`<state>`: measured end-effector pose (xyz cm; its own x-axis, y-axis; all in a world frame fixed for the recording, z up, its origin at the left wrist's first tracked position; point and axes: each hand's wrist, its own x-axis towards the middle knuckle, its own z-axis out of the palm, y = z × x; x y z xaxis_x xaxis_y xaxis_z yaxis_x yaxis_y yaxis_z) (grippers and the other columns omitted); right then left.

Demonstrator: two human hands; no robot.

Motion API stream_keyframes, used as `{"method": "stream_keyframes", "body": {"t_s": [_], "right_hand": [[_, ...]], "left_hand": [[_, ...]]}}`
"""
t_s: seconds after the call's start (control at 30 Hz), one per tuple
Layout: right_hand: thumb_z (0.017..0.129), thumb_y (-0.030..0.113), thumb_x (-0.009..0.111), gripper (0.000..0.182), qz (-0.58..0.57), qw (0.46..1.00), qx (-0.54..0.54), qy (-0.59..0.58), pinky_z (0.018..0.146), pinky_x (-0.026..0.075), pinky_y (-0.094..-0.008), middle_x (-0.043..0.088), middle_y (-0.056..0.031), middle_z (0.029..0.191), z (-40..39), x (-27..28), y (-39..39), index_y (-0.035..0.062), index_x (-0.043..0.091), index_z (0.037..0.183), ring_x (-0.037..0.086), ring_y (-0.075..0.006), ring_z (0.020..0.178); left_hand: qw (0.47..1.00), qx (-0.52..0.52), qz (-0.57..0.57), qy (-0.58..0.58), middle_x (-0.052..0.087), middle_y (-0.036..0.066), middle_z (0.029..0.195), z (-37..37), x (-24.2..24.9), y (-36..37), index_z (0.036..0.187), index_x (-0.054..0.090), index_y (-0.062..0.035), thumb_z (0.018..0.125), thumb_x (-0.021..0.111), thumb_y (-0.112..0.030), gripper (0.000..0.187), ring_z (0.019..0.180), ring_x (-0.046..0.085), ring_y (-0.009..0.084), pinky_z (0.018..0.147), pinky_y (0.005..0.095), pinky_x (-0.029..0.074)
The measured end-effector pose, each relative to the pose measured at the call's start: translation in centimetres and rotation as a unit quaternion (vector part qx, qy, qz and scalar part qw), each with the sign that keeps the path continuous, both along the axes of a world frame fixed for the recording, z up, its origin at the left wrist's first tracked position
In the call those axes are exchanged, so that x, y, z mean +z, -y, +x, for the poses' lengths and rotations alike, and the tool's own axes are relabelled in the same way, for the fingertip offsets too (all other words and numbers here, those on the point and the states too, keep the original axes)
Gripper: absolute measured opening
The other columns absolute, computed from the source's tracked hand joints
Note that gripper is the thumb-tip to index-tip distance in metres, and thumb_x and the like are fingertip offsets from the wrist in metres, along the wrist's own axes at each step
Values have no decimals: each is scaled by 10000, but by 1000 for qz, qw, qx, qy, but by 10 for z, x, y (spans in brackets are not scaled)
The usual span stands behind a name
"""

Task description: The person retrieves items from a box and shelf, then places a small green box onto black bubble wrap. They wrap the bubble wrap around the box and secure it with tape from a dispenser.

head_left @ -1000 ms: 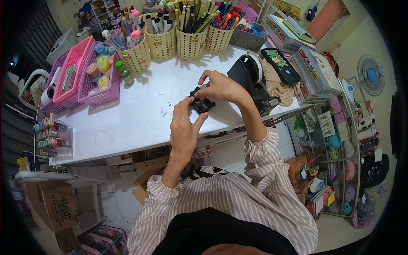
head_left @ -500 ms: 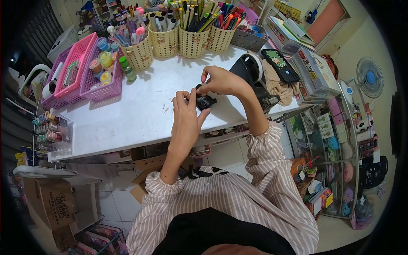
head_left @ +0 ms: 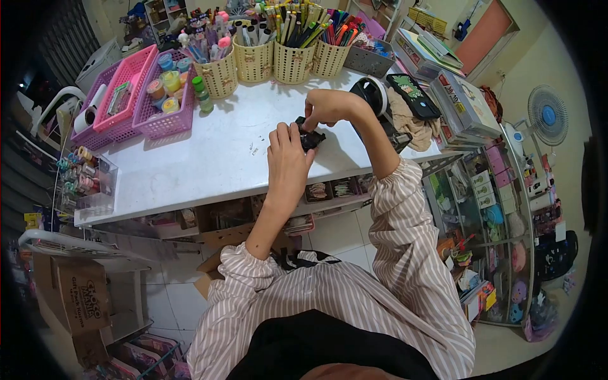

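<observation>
A small black object (head_left: 310, 137) is held above the white table (head_left: 209, 158) between both hands. My left hand (head_left: 287, 163) grips it from below and the left, fingers curled around it. My right hand (head_left: 328, 107) pinches its upper right side with thumb and fingertips. Most of the object is hidden by the fingers, so its shape is unclear. A black tape dispenser (head_left: 378, 107) stands just behind my right wrist.
Cream baskets of pens and markers (head_left: 292, 44) line the table's back edge. Pink and purple baskets (head_left: 136, 95) with small jars stand at the back left. A dark phone case (head_left: 413, 95) lies on a beige cloth at right. A glass shelf unit (head_left: 500, 209) and a fan stand to the right.
Both hands have stayed on the black object and drawn closer together around it. The view has shifted, so the table and hands sit slightly higher and further right.
</observation>
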<state>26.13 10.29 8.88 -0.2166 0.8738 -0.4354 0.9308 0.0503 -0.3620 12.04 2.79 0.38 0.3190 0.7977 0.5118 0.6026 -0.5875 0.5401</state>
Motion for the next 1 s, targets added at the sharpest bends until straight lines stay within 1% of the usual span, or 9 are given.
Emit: {"method": "stream_keyframes", "body": {"t_s": [0.17,0.4,0.6,0.7,0.77,0.8,0.87,0.93,1.0], "right_hand": [[653,185,685,277,-1,999,-26,-20,407,370,-278,497,-26,537,0,-7,1,-47,598,776,439,-129,449],[649,204,693,261,92,994,-53,7,391,360,-289,493,-51,495,-12,-5,22,-31,585,613,446,-146,421],[718,483,677,585,110,986,-121,-41,458,430,-350,576,-192,558,12,-33,39,-95,612,653,547,-245,469],[724,672,549,807,262,957,-106,-58,569,446,-434,542,-276,578,23,-73,35,-133,595,687,550,-322,533],[732,657,551,792,226,963,-129,-70,575,435,-445,554,-301,622,22,-68,44,-134,599,708,572,-357,575],[744,620,565,737,223,970,-81,-60,655,466,-457,584,-330,768,19,-63,48,-112,622,814,623,-395,760],[817,522,539,625,285,953,-103,14,640,457,-466,603,-289,749,22,-86,37,-100,596,832,621,-392,742],[840,488,538,554,380,915,-134,-30,607,450,-448,596,-255,690,7,-92,57,-65,555,817,605,-386,673],[851,382,589,418,404,882,-169,-172,539,436,-375,562,-153,594,-22,-83,96,-19,496,778,570,-274,556]], "left_hand": [[1000,12,-17,-9,398,190,1055,1,2,3,1179,427,116,724,684,-120,573,973,425,331,835,410,398],[996,67,51,-42,475,158,1041,6,-13,0,1182,446,54,712,701,-198,591,975,480,282,813,379,416],[997,72,37,-12,498,176,1031,6,-14,-1,1187,466,27,712,700,-208,579,961,498,319,801,404,415],[997,65,37,0,510,178,1008,7,-11,-1,1170,477,14,702,708,-224,574,946,502,326,789,412,418],[998,57,39,11,530,181,970,10,-17,-5,1136,492,10,685,722,-222,557,929,512,334,779,420,420],[998,54,21,22,531,185,964,10,-18,-6,1126,496,8,675,727,-210,552,919,514,339,781,422,420],[996,67,52,30,527,187,955,12,-26,-10,1116,498,14,669,723,-229,556,916,511,346,797,420,421],[996,58,62,41,512,195,969,5,-23,-3,1118,485,31,675,713,-225,560,914,506,354,792,415,433],[993,78,35,83,508,190,958,-11,-20,29,1148,483,17,694,703,-202,550,946,503,365,811,404,437]]}}
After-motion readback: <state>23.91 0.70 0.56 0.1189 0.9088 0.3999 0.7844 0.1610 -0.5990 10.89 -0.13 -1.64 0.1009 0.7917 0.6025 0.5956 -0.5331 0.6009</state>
